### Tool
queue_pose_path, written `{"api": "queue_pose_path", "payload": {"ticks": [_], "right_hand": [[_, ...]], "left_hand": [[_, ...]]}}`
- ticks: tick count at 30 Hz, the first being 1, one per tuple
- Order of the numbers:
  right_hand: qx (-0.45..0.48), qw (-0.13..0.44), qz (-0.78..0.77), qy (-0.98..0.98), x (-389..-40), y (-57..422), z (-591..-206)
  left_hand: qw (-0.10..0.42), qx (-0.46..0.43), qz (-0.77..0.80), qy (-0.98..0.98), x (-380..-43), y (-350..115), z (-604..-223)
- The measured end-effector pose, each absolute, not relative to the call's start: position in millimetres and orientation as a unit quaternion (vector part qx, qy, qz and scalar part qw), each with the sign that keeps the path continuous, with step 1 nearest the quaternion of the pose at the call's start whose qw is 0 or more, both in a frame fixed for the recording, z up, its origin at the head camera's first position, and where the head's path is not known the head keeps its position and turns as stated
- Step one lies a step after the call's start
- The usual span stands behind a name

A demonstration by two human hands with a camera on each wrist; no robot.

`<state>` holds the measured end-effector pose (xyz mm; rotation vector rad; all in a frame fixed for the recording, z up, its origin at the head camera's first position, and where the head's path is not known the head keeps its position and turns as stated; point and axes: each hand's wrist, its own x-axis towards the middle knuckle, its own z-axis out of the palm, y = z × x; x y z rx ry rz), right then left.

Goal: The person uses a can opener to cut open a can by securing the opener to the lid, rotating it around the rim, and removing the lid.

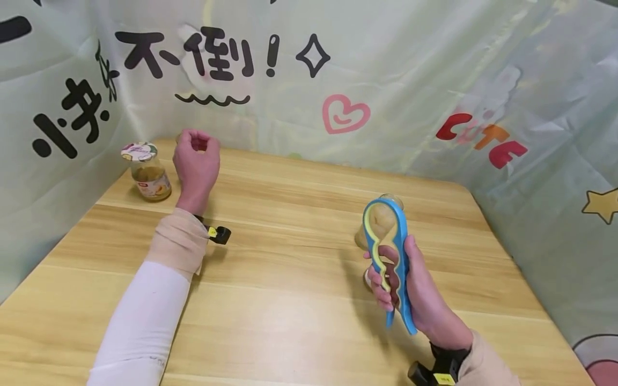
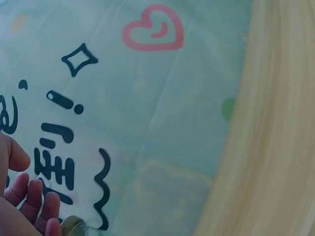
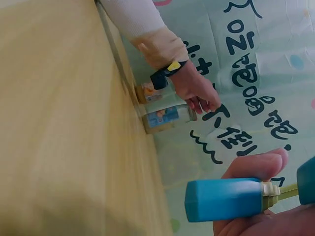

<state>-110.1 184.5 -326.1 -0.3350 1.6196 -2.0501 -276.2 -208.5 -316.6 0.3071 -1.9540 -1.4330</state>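
Observation:
In the head view my right hand (image 1: 425, 289) holds a blue and yellow jar opener (image 1: 403, 241) upright above the table, its ring end pointing away. The right wrist view shows the opener's blue handle end (image 3: 224, 199) in the fingers. My left hand (image 1: 197, 163) is at the back left, fingers loosely bent, right at the top of a blue-labelled glass jar (image 3: 165, 117). The hand mostly hides this jar in the head view; its lid (image 2: 74, 226) shows beside the fingertips in the left wrist view. Left of that hand stands a jar with a patterned lid (image 1: 151, 174).
Behind the opener stands another glass jar (image 1: 359, 237), partly covered by it. A small round white-faced thing (image 1: 368, 279) lies close to the right fingers, mostly hidden. A printed cloth (image 1: 289, 123) encloses the wooden table (image 1: 270, 257) at the back and sides.

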Motion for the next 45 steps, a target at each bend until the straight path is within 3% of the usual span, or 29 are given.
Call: {"api": "queue_pose_path", "payload": {"ticks": [5,13,23,37,45], "right_hand": [[-0.151,0.235,-0.749,0.601,-116,179,-325],[-0.155,0.228,-0.748,0.604,-122,171,-320],[-0.244,0.207,-0.743,0.587,-127,168,-312],[-0.234,0.201,-0.715,0.627,-130,167,-308],[-0.244,0.188,-0.698,0.647,-130,164,-299]], "left_hand": [[0.375,0.126,-0.508,-0.765,-274,-221,-317],[0.354,0.142,-0.509,-0.772,-279,-234,-325],[0.319,0.158,-0.55,-0.756,-288,-237,-338],[0.255,0.171,-0.556,-0.772,-300,-237,-356],[0.27,0.177,-0.548,-0.771,-306,-240,-364]]}}
